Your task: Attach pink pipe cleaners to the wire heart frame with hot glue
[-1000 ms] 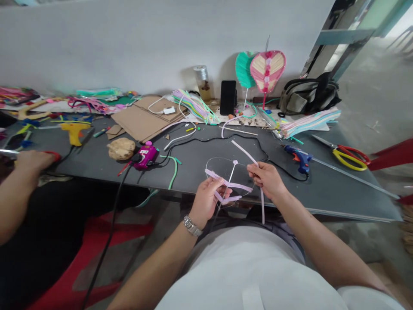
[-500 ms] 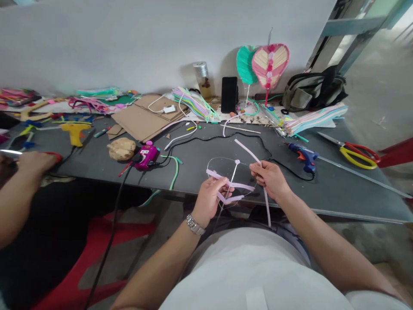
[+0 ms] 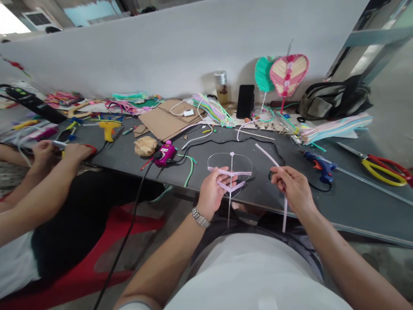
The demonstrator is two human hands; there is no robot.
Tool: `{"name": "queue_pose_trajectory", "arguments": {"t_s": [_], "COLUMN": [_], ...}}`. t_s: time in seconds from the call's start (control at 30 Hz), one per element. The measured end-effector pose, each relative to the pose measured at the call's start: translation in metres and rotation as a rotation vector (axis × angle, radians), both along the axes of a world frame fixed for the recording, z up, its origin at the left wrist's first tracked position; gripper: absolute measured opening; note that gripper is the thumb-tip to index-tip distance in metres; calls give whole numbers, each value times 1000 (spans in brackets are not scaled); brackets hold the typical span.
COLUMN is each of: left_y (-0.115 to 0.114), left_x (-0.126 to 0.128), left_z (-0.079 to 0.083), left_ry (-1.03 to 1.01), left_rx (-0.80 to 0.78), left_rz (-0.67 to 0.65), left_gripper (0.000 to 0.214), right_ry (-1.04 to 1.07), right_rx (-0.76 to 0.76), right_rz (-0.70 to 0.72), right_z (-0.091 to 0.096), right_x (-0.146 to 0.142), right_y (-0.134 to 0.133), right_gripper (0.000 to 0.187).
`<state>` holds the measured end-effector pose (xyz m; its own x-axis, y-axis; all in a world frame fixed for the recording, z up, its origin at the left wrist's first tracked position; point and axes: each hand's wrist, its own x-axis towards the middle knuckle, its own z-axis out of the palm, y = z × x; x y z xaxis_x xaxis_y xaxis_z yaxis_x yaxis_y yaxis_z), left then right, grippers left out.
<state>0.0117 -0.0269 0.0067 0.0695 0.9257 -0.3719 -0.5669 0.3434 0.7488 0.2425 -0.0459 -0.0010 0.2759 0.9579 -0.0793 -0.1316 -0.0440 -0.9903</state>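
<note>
My left hand [image 3: 215, 188] is closed on a thin wire frame [image 3: 208, 160], rounded in outline with a straight stem down its middle. Two lilac pipe cleaners, one upper [image 3: 241, 173] and one lower [image 3: 239, 187], cross the stem in shallow V shapes. A small pale knob [image 3: 232, 153] sits at the top of the stem. To the right, my right hand [image 3: 288, 183] pinches a loose lilac pipe cleaner [image 3: 266, 153] near its middle, one end pointing up and left, the other hanging down. This strip is apart from the frame.
A blue glue gun [image 3: 321, 167] and scissors [image 3: 377, 165] lie at the right. A purple power socket [image 3: 166, 154] with black cables is left of me. Pink and green leaf-shaped fans [image 3: 289, 75] stand behind. At far left, a co-worker's hands [image 3: 75, 153] hold something.
My view has turned left, so the table items appear further right. The wire frame is now more upright and faces me, and my right hand with its strip is farther from it.
</note>
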Motion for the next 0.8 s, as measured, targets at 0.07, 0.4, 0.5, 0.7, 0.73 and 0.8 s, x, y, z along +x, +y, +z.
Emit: {"name": "queue_pose_trajectory", "arguments": {"t_s": [0.07, 0.4, 0.5, 0.7, 0.73, 0.8], "left_y": [0, -5, -7, -9, -9, -11], "left_x": [0, 7, 11, 12, 12, 12], "left_z": [-1, -17, -13, -4, -3, -2], "left_ry": [-14, 132, 126, 129, 127, 119], "left_rx": [-9, 145, 112, 120, 131, 156], "left_rz": [8, 197, 182, 112, 106, 108], "left_gripper": [40, 43, 45, 42, 41, 39], "right_ry": [-20, -523, -802, -1182, -1226, -1298], "right_rx": [6, 240, 477, 867, 886, 904], "right_rz": [-8, 39, 77, 134, 151, 173], "right_z": [-1, 8, 12, 17, 17, 17], "right_x": [2, -15, -29, -47, -47, -47], "right_y": [-2, -6, -5, 7, 8, 10], "right_gripper": [36, 26, 22, 21, 21, 22]}}
